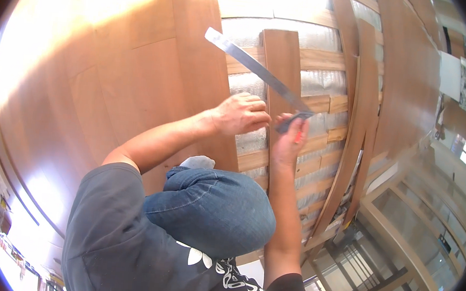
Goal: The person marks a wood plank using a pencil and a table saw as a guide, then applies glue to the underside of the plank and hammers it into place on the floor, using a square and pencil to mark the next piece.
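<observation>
My right hand is closed around the dark grey handle of a tool with a long, flat silver blade. The blade slants up to the left across a narrow wooden board, its far end pale with glare. A small red-orange spot shows by my right fingers; whether it belongs to the tool I cannot tell. Just left of the handle, my left hand is closed with curled fingers. What they hold, if anything, is hidden. The narrow board lies over wooden battens, partly behind my hands.
Laid wooden flooring spreads on the left, brightly sunlit at the top. Silvery sheeting shows between the battens. Long loose planks lie on the right. A railing frame stands at the lower right. My bent knee is close below my hands.
</observation>
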`<state>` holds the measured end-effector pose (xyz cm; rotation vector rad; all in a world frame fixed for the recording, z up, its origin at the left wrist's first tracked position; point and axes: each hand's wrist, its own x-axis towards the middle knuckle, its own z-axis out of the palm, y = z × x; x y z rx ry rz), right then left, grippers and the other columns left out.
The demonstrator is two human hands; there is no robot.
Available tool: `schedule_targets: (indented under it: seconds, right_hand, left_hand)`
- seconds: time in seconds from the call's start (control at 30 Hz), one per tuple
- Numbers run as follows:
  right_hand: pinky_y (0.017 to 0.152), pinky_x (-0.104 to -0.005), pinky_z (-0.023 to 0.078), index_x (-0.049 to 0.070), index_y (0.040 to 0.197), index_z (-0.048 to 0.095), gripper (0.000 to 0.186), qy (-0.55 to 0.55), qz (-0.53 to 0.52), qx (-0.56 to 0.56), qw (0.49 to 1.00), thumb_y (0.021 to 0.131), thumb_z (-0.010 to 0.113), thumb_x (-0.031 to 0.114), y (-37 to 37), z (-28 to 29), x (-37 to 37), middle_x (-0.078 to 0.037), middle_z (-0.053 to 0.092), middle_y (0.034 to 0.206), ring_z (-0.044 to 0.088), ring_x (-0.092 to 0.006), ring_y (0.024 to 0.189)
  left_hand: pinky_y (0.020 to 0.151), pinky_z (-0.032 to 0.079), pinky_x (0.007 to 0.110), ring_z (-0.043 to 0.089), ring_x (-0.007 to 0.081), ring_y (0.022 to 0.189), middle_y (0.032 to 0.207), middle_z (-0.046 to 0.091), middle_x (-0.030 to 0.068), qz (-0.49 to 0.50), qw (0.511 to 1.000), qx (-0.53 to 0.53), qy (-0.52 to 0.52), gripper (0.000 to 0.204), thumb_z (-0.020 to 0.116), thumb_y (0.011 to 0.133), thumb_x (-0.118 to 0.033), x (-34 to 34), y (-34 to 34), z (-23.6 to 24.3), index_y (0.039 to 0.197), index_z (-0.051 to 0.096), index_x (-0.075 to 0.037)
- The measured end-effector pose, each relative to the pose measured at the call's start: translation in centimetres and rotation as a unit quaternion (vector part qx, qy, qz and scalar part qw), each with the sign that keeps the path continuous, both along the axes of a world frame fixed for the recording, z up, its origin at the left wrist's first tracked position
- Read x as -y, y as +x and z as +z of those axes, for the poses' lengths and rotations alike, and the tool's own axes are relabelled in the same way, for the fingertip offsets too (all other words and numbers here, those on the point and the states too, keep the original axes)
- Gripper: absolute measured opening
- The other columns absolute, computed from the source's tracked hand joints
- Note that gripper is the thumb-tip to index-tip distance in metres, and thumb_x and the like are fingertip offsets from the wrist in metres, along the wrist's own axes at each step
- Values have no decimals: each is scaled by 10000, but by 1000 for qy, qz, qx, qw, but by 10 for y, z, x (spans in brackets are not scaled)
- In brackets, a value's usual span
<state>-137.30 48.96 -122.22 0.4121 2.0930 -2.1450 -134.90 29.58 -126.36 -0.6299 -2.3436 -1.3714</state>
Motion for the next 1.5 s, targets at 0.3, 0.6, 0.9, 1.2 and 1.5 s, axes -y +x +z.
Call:
schedule_targets:
  seconds: [0.3,0.6,0.9,1.2,1.5]
  right_hand:
    - [493,-255,462,33,1277,529,406,178,147,30,973,1040,705,313,-159,-31,-20,-49,616,872,575,-100,595]
    - [793,-408,550,37,1159,653,351,448,202,-178,853,952,787,287,-264,-136,-1,-125,722,1020,682,-285,877]
    - [908,-489,500,69,1225,668,362,491,69,-228,838,960,766,295,-249,-180,25,-161,726,1096,642,-380,1006]
    - [896,-485,500,59,1163,689,268,506,63,-239,827,926,737,175,-251,-182,21,-158,737,1060,619,-377,973]
    - [842,-468,525,73,1110,712,199,470,46,-218,854,938,740,169,-249,-180,22,-148,746,1000,639,-361,916]
  left_hand:
    - [718,510,368,640,206,798,782,634,2,179,963,87,-184,140,791,786,-141,109,14,-102,896,706,-148]
    - [654,457,339,594,184,729,756,627,-12,167,966,120,-156,137,764,785,-82,102,2,-101,862,669,-144]
    - [640,442,338,579,187,716,745,597,-16,174,960,144,-167,159,768,780,-96,104,1,-103,885,663,-154]
    - [667,446,339,582,180,758,784,587,-25,148,957,159,-193,203,778,747,-131,104,-3,-106,886,634,-164]
    - [637,426,343,568,190,716,770,577,-13,157,956,153,-193,221,760,760,-89,102,-1,-108,932,640,-159]
